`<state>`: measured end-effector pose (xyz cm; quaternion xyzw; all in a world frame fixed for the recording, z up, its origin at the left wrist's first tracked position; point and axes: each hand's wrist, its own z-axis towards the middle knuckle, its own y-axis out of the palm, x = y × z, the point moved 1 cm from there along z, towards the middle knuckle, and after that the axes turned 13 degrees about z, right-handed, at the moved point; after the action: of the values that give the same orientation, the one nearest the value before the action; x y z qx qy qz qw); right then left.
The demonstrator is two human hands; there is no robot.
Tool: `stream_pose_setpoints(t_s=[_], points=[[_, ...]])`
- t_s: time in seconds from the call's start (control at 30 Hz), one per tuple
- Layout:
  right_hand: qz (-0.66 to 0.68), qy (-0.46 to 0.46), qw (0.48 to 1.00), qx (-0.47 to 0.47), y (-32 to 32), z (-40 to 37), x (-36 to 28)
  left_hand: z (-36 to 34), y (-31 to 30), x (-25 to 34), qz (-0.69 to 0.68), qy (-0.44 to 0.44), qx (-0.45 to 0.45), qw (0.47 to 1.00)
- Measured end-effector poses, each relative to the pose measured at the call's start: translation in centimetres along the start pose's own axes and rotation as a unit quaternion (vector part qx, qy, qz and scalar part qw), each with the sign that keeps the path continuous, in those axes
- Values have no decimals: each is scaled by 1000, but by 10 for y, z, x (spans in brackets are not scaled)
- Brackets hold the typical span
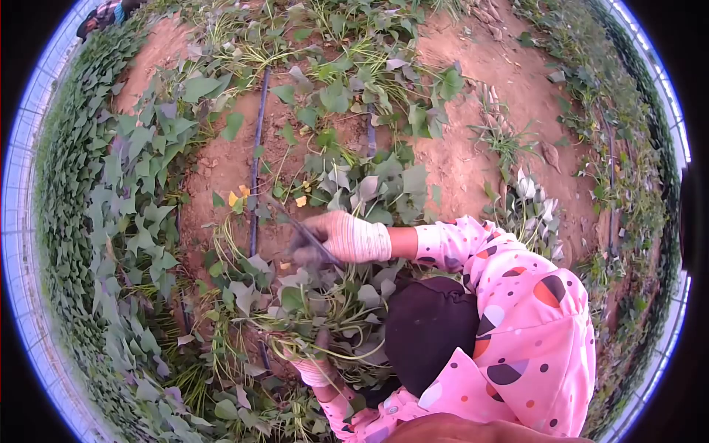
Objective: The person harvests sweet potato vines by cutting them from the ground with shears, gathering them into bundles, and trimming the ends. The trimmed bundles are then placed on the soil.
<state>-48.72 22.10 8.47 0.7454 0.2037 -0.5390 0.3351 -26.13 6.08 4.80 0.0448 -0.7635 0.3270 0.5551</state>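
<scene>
My right hand [343, 236], in a white striped glove with dark, soiled fingers, is closed around a thin dark tool [319, 245]. The tool slants across the fingers, and its exact shape is blurred. Lower down, my left hand [312, 368], also gloved, is closed around green vines [295, 341] at the base of a leafy clump. Stems and leaves partly cover its fingers. Broad green and greyish leaves [292, 297] lie between the two hands. Both arms wear pink patterned sleeves [509, 277].
Drip lines [258, 140] run along the reddish soil [221, 166]. Dense leafy plants [140, 221] cover the left. On the right are a bare soil strip [458, 162] and pale wilted leaves [528, 188]. A dark rounded shape [432, 332] is near my body. Another person [111, 13] appears at the upper left.
</scene>
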Motion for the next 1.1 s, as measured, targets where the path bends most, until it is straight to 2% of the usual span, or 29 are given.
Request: stream_pose_setpoints(t_s=[0.03, 0.07, 0.1, 0.13, 0.17, 0.23, 0.27, 0.33, 0.37, 0.43, 0.5, 0.53, 0.57, 0.67, 0.7, 0.77, 0.83, 0.9, 0.97, 1.0, 1.03, 1.1], points=[[-60, -60, 991, 108, -33, 21, 6, 1, -3, -6, -31, -28, 35, 999], [54, -26, 980, 192, -65, 32, -7, 1, -5, 12, -132, -98, 66, 984], [12, -86, 952, 294, -113, 55, 4, 0, -6, 28, -217, -118, 90, 965], [8, -68, 917, 392, -162, 73, 14, 2, -14, 15, -242, -120, 98, 958], [52, 2, 906, 420, -216, 86, 37, 3, -27, -6, -267, -121, 108, 950], [127, 110, 867, 470, -313, 119, 96, 8, -34, -8, -261, -129, 97, 952], [126, 105, 866, 472, -333, 127, 107, 9, -30, 3, -259, -132, 115, 950], [-92, 72, 864, 490, -365, 139, 124, 11, -17, 15, -255, -136, 129, 949], [-3, 52, 866, 497, -386, 161, 143, 11, -13, 18, -223, -131, 126, 958], [-244, 103, 857, 442, -340, 171, 92, 12, -9, 24, -160, -146, 112, 970], [-333, 187, 812, 442, -282, 194, 73, 18, 1, 26, -143, -118, 94, 978], [-416, 187, 833, 313, -258, 204, 67, 23, -4, 6, -92, -124, 54, 986], [-489, 183, 835, 175, -239, 210, 67, 25, 0, 8, -92, -124, 54, 986], [-503, 173, 821, 207, -231, 217, 82, 30, 16, 30, -100, -116, 45, 987], [-463, 213, 839, 194, -225, 200, 62, 31, 17, 29, -101, -116, 48, 987], [-455, 156, 843, 242, -241, 182, 75, 32, 18, 26, -52, -96, 42, 993], [-466, 115, 841, 249, -262, 159, 87, 33, 16, 21, -36, -101, 34, 994], [-398, 42, 857, 325, -275, 129, 84, 34, 16, 15, -9, -113, 11, 993], [-342, 29, 853, 393, -296, 115, 68, 36, 17, 4, -18, -112, 11, 994], [-289, -83, 891, 341, -347, 131, 113, 37, 17, 2, -29, -107, 14, 994], [103, 31, 897, 428, -351, 137, 102, 37, 19, 4, -28, -104, 12, 994], [241, 44, 876, 416, -360, 153, 102, 37, 23, 12, -28, -105, 4, 994]])
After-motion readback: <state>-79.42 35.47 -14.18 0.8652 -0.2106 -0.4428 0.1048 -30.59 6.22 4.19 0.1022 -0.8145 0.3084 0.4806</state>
